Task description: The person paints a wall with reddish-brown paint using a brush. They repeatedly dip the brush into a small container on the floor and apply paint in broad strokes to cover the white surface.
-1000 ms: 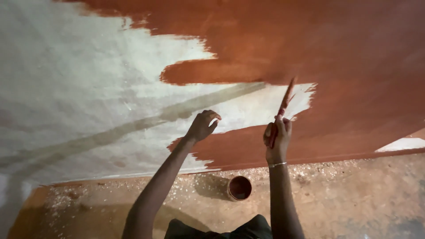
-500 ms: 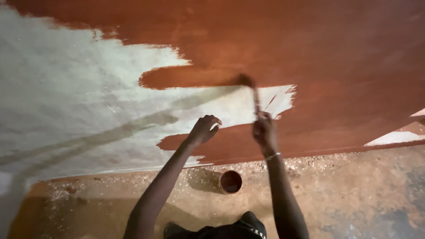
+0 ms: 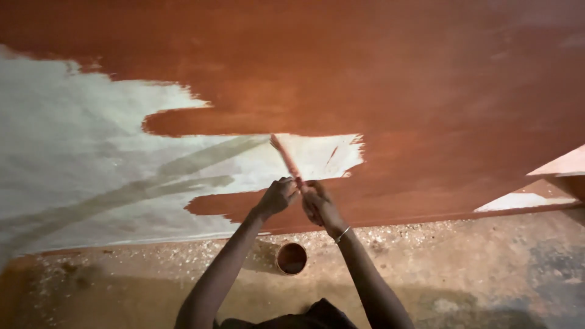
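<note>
A thin paintbrush point(image 3: 285, 159) coated in red-brown paint leans up and to the left, its bristles on the white, unpainted patch of wall point(image 3: 91, 152). My right hand point(image 3: 320, 206), with a bangle on the wrist, grips the lower end of the handle. My left hand point(image 3: 277, 196) is curled against the same end of the handle, touching the right hand. Most of the wall point(image 3: 396, 79) above and to the right is covered in red-brown paint. A narrow white tongue point(image 3: 323, 155) lies just right of the brush.
A small round paint tin point(image 3: 291, 258) stands on the dusty floor point(image 3: 463, 268) just below my hands, near the wall's base. Pale chips and grit lie along the foot of the wall. At the far right a pale slanted ledge point(image 3: 560, 164) juts out.
The brush has swung from pointing up-right to up-left across the white tongue. My left hand has left the wall and joined the right hand at the handle. The view shifted right.
</note>
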